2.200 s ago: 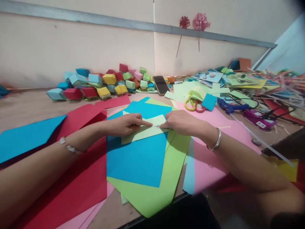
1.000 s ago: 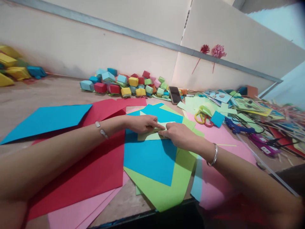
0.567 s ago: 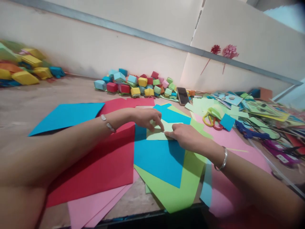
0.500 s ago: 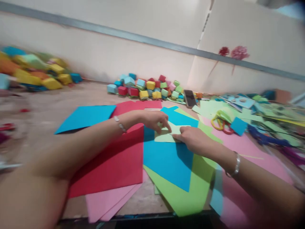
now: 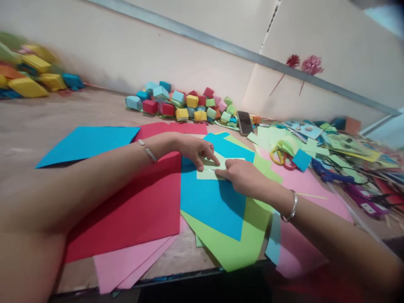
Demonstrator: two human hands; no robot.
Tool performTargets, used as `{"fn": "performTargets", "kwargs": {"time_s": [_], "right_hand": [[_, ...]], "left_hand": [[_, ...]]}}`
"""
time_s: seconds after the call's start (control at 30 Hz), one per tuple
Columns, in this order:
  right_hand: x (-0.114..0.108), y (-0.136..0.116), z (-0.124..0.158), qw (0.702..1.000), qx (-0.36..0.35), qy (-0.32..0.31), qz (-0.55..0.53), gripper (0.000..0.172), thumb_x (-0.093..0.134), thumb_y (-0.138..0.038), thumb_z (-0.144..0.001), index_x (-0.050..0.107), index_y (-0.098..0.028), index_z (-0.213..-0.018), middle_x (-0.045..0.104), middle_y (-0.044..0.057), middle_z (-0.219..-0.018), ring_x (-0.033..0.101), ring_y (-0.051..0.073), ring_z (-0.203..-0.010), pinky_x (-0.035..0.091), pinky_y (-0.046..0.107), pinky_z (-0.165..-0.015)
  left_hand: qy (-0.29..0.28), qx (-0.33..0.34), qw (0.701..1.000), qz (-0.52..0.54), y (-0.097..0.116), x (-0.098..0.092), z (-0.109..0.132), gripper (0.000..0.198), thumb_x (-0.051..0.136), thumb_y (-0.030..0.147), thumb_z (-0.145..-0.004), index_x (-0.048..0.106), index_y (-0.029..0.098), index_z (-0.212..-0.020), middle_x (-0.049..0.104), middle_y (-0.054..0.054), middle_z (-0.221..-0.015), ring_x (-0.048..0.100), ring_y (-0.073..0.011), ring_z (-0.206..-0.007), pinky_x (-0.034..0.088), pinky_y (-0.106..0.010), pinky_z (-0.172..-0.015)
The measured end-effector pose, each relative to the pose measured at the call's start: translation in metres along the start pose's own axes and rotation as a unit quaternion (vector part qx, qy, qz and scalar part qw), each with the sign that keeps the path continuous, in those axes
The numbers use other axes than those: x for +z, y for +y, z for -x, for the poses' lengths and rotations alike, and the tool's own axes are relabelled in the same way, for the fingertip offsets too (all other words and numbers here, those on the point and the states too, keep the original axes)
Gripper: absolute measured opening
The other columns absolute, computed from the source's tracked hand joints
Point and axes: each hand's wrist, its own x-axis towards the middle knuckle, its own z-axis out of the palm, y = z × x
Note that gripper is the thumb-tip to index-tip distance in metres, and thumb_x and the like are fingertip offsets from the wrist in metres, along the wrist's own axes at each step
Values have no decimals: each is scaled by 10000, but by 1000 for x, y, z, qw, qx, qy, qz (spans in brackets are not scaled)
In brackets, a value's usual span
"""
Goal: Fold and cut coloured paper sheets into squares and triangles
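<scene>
A small pale green sheet of paper lies on the blue paper, with a folded edge across its middle. My left hand rests on its upper left part, thumb and index finger apart, fingertips touching the paper. From the right, my right hand presses its index fingertip along the fold, its other fingers curled in against the sheet. What lies under the curled fingers is hidden. Beneath the blue paper is a lime green sheet, and a red sheet lies under my left forearm.
Folded paper cubes are heaped by the wall, with more folded pieces at far left. A phone stands behind the sheets. Scissors, a blue glue gun and pink paper lie at right. The table's front edge is near.
The camera view has shifted, so everything sits further left and slightly higher. Both hands remain on the pale green paper, with the left fingers a little more spread.
</scene>
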Motion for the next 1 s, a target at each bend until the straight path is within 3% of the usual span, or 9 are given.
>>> {"fn": "performTargets", "kwargs": {"time_s": [0.2,0.37,0.57,0.73,0.9,1.0], "right_hand": [[-7,-13,-8,1000,-18,9,-7,322,434,-151,-941,723,-168,-1083,653,136,-966,502,170,-752,169,325,-576],[-8,-18,-12,999,-24,7,28,312,457,-128,-926,719,-174,-1089,639,151,-1118,555,185,-796,164,327,-550],[-7,-16,-17,998,-39,22,35,307,439,-164,-974,715,-161,-1109,659,158,-1083,580,205,-837,192,320,-544],[-9,-7,-19,996,-82,20,22,305,457,-165,-971,720,-171,-1124,674,143,-1045,571,199,-827,200,305,-549],[-14,-17,2,989,-148,10,-9,415,516,-125,-927,671,-282,-1278,666,87,-896,555,182,-759,218,292,-527],[-22,-7,23,993,-77,80,-46,456,537,-92,-895,673,-298,-1278,649,74,-888,570,174,-763,271,277,-542]], "left_hand": [[1,9,1000,-14,-2,1,-1,550,776,428,-726,682,355,-1264,597,-34,-1072,535,-184,-863,408,-238,-721],[0,11,1000,18,-3,1,-1,530,788,506,-693,729,321,-1186,595,-36,-1062,541,-200,-891,416,-258,-760],[-9,27,997,74,-2,0,-1,294,587,441,-880,788,262,-998,607,-68,-1038,524,-223,-935,430,-302,-834],[8,17,997,72,-2,5,-4,280,562,370,-875,786,210,-924,601,-97,-1007,510,-219,-864,430,-293,-760],[16,3,997,74,-1,7,-1,305,574,368,-851,784,221,-1016,579,-87,-973,517,-211,-833,428,-272,-712],[23,-11,996,80,3,7,0,340,629,386,-816,766,254,-1097,576,-62,-954,525,-201,-817,425,-262,-707]]}}
